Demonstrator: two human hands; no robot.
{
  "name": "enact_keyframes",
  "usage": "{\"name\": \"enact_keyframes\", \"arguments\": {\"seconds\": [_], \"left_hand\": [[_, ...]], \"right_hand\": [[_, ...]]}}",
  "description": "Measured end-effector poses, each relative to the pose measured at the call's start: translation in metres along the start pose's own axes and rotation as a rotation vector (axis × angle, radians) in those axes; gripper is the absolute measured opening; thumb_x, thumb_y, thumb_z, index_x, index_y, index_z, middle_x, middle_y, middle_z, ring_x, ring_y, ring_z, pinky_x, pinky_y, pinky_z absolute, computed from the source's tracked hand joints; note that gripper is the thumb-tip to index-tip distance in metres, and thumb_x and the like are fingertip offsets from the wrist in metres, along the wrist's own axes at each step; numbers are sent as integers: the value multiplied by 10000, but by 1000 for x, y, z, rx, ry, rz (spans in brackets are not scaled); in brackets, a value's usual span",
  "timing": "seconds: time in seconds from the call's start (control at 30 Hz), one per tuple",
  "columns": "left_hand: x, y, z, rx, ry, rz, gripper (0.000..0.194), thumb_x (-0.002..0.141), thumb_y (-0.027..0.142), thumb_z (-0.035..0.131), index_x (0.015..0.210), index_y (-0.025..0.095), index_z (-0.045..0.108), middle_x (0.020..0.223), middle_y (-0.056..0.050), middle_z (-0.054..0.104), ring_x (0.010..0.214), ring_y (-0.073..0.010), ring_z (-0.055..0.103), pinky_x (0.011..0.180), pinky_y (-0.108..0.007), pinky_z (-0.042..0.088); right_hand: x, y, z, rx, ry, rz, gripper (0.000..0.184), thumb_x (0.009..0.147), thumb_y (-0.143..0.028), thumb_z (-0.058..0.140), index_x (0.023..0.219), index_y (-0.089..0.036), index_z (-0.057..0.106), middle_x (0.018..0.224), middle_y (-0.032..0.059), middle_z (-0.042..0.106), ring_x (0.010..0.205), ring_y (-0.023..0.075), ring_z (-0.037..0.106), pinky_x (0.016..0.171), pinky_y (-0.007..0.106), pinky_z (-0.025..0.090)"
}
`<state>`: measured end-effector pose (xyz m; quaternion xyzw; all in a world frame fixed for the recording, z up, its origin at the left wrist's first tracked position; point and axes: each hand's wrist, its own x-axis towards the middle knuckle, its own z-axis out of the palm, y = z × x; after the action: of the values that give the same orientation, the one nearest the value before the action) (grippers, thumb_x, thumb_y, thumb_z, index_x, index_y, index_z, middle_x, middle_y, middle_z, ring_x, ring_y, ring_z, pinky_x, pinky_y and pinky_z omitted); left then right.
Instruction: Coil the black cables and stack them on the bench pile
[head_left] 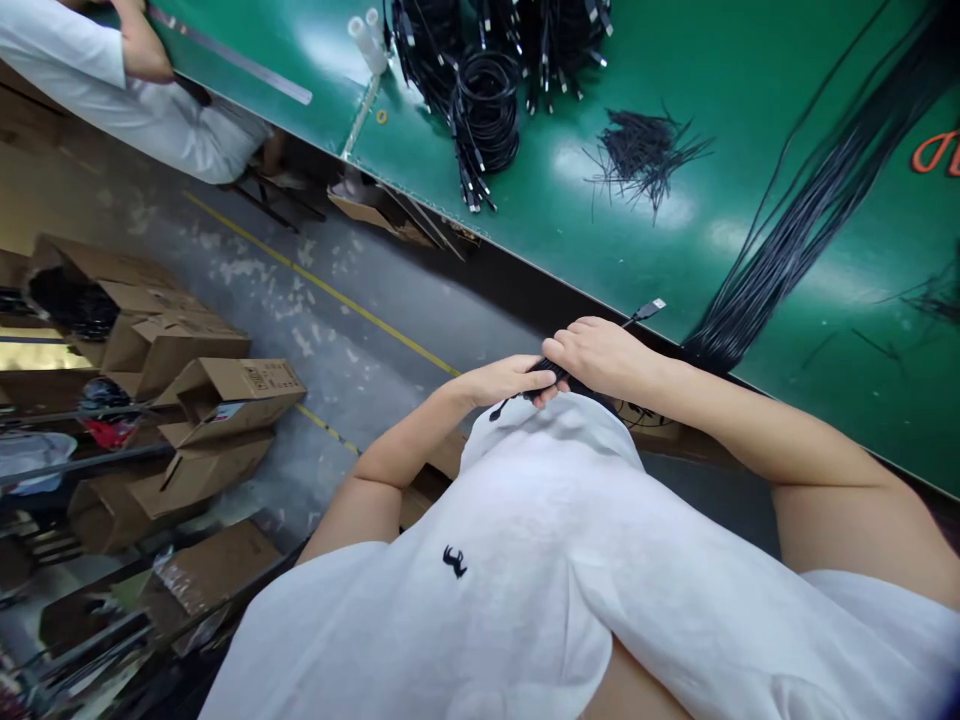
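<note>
Close to my body, at the table's front edge, both hands are closed on a black USB cable (551, 367) gathered into a small bundle. My left hand (506, 380) grips the bundle with the thumb on top, and a dark cable end pokes out below it. My right hand (600, 352) wraps over the other end of the bundle. Beyond its knuckles a USB plug (649, 310) sticks out toward the table. The fingers hide much of the cable.
On the green table (555, 230) lie coiled black cables (486, 110), a pile of short black ties (645, 148) and long loose cables (810, 220). White spools (367, 42) stand farther left. Another person (142, 100) sits at the table. Cardboard boxes (225, 390) stand at left.
</note>
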<state>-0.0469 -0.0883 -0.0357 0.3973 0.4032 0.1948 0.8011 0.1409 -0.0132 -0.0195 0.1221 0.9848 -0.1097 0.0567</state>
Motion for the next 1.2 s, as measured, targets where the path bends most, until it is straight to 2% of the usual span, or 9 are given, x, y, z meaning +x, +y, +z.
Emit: {"name": "enact_keyframes", "arguments": {"seconds": [0.17, 0.33, 0.43, 0.57, 0.73, 0.87, 1.0, 1.1, 1.2], "left_hand": [[-10, -10, -22, 41, 19, 50, 545, 766, 653, 690, 849, 119, 621, 732, -47, 661, 699, -151, 612, 753, -301, 489], [-9, -35, -33, -261, -232, -52, 635, 732, 707, 683, 886, 92, 649, 735, -71, 635, 690, -179, 619, 703, -318, 494], [-2, -40, -33, -254, -160, -104, 493, 799, 600, 686, 866, 115, 625, 638, 21, 501, 567, -94, 462, 577, -243, 392], [-1, -37, -30, -286, 187, -126, 464, 809, 591, 671, 806, 144, 546, 595, 76, 382, 492, -46, 278, 484, -203, 230], [-3, -30, -37, -316, 700, -172, 498, 741, 579, 712, 709, 208, 380, 550, 103, 335, 440, -34, 218, 451, -200, 185], [4, -34, -55, -54, 953, -307, 394, 781, 546, 633, 742, 235, 395, 510, 95, 352, 426, -94, 314, 455, -232, 254], [7, -49, -73, 378, 974, -473, 242, 820, 453, 576, 770, 232, 493, 620, 1, 590, 643, -226, 606, 634, -302, 434], [6, -62, -76, 421, 1029, -551, 224, 819, 444, 579, 844, 224, 544, 843, -73, 698, 903, -306, 679, 761, -341, 477], [7, -73, -73, 393, 1077, -606, 209, 857, 438, 531, 815, 233, 542, 746, -65, 694, 856, -306, 694, 753, -341, 474]], "right_hand": [[20, -16, 1, 39, -80, 143, 192, 1009, -211, 401, 945, -127, 561, 855, 99, 619, 746, 195, 528, 636, 301, 238], [34, -28, 22, 95, -109, 25, 248, 1027, -281, 393, 967, -133, 583, 841, 85, 621, 765, 200, 552, 711, 324, 341], [36, -11, 40, 223, -91, -66, 234, 1012, -252, 421, 1029, -120, 613, 897, 97, 649, 840, 199, 586, 854, 363, 408], [27, 70, 57, 592, 149, -47, 490, 894, -334, 634, 1346, -169, 542, 1302, 151, 597, 1202, 232, 544, 1049, 409, 393], [20, 238, 85, 633, 301, 928, 259, 903, -211, 503, 1073, -129, 680, 1099, 120, 687, 1024, 208, 613, 938, 344, 455], [29, 340, 109, 526, 310, 1150, 377, 912, -127, 393, 1184, -29, 635, 1199, 217, 621, 1100, 235, 567, 975, 354, 391], [45, 382, 131, 362, 187, 1066, 427, 939, -141, 402, 1329, -101, 570, 1348, 185, 528, 1084, 210, 550, 923, 310, 375], [50, 391, 142, 276, 97, 991, 333, 941, -191, 445, 1200, -116, 639, 1231, 179, 595, 992, 241, 553, 850, 334, 400], [48, 392, 146, 234, 116, 969, 317, 963, -234, 413, 1128, -123, 660, 1161, 178, 613, 956, 250, 547, 828, 351, 407]]}}
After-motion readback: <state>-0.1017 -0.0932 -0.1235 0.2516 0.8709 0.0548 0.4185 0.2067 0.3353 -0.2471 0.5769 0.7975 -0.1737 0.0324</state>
